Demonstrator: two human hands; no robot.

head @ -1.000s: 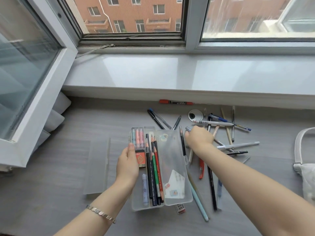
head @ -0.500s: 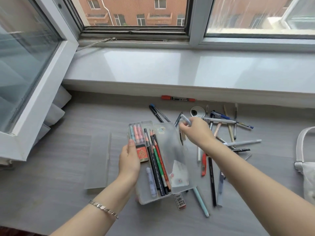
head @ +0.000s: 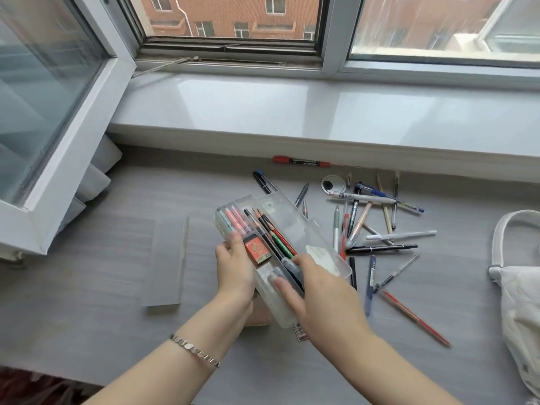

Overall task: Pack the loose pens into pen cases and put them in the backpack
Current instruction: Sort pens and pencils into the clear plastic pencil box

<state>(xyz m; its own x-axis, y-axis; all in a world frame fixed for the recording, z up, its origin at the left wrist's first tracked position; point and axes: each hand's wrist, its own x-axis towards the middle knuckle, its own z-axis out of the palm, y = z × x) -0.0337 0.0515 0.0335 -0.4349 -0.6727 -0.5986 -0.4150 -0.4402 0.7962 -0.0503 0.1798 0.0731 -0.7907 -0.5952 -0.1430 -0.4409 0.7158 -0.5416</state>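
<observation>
Fingers [head: 282, 286] on the right hand [head: 321, 302] pinch a pen [head: 292, 270] into the case [head: 292, 219], left hand [head: 233, 270] gripping its side. Mid-filling, I'd guess; next, drop it, grab another.

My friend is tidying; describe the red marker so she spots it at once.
Follow the foot of the white window sill. The red marker lies there alone, parallel to it, behind the pen pile, with red ends and a black middle.

"2B" on the orange box [head: 258, 250] in the pen case [head: 287, 210]
</observation>
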